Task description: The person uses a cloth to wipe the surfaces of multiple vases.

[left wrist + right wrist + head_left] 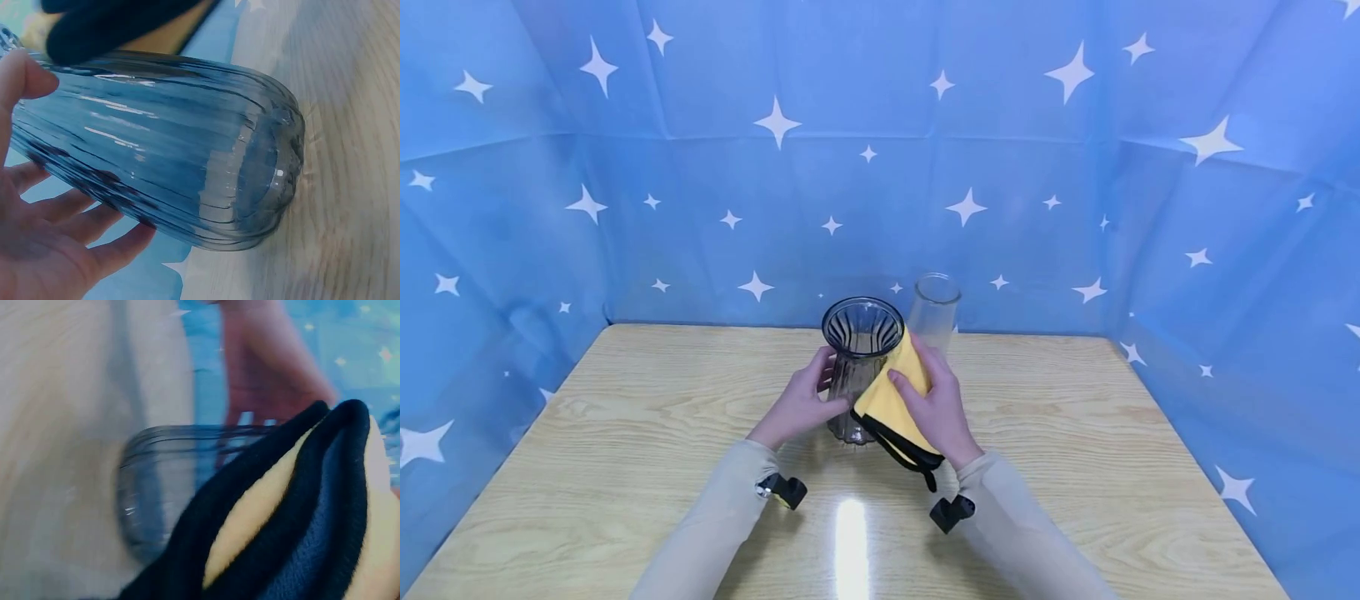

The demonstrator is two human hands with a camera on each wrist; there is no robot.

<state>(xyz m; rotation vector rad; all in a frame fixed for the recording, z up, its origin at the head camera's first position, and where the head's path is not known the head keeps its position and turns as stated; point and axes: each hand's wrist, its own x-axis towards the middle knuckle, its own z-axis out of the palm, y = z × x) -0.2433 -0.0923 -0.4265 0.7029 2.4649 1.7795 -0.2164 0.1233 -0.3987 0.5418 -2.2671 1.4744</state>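
A smoky-grey fluted glass vase (848,383) stands roughly upright near the middle of the table, its flared mouth facing up. My left hand (802,403) holds it from the left, with the thumb and fingers curved about its side, as the left wrist view shows on the ribbed glass (169,150). In my right hand (937,410) is a folded yellow cloth (891,402) with black edging, laid against the vase's right side. The right wrist view shows the cloth's dark border (256,512) up close, hiding much of the vase.
Behind the right hand stands a clear glass vase (934,312), its lower part hidden. The light wood-grain table (685,408) meets a blue curtain (865,192) with white stars at the back and sides.
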